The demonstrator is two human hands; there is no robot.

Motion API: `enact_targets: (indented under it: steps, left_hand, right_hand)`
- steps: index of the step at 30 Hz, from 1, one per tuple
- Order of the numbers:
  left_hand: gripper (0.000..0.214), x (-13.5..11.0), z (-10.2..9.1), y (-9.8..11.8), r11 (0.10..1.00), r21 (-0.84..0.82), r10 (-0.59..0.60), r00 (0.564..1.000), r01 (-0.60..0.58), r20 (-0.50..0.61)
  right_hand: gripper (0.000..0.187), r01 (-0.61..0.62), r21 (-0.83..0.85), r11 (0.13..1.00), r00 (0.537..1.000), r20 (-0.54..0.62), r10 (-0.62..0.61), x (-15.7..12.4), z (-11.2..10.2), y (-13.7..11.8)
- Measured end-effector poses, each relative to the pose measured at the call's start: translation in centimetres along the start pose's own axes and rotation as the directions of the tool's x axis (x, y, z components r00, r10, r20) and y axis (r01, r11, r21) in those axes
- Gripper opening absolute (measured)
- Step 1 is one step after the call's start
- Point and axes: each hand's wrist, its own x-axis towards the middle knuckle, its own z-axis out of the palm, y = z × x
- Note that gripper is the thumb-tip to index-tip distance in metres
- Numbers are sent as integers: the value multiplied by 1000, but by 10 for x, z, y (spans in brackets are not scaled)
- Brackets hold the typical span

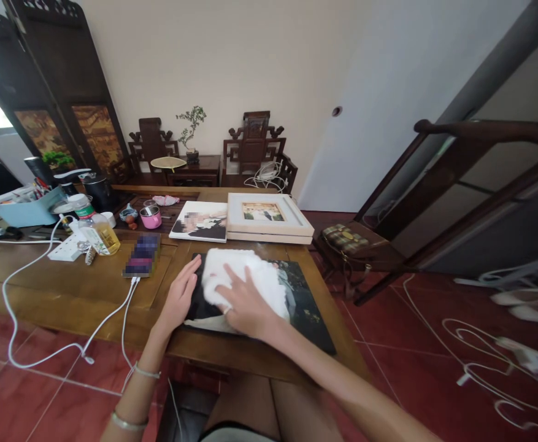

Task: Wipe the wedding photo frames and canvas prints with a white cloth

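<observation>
A white fluffy cloth lies bunched on a dark photo panel at the table's near edge. My right hand presses down on the cloth from above, its fingers spread over it and a ring on one finger. Along the panel's left edge rests my left hand, fingers stretched out and holding nothing. Much of the panel's picture is hidden under the cloth and my right hand; dark foliage shows at its right.
Behind the panel are a photo book and a pale framed box. To the left lie a phone with white cables, a power strip, a bottle and a pink cup. A wooden chair stands right.
</observation>
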Motion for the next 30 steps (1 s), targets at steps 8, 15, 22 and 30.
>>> enact_targets:
  steps: [8, 15, 22, 30]
  left_hand:
    - [43, -1, 1, 1, 997, 80, -22, 1000, 21, 20]
    - [37, 1, 4, -4, 981, 192, 13, 992, -37, 126]
    - [36, 1, 4, -6, 973, 225, 14, 993, -40, 116]
    - [33, -1, 3, -6, 975, 217, 24, 992, -51, 126]
  right_hand:
    - [35, 264, 223, 939, 949, 114, -294, -56, -10, -23]
    - [29, -131, 262, 956, 986, -63, 152, -34, -16, 42]
    - [44, -150, 420, 895, 980, -57, 191, 58, -9, 30]
    - [48, -237, 417, 877, 963, -15, 268, 29, -9, 55]
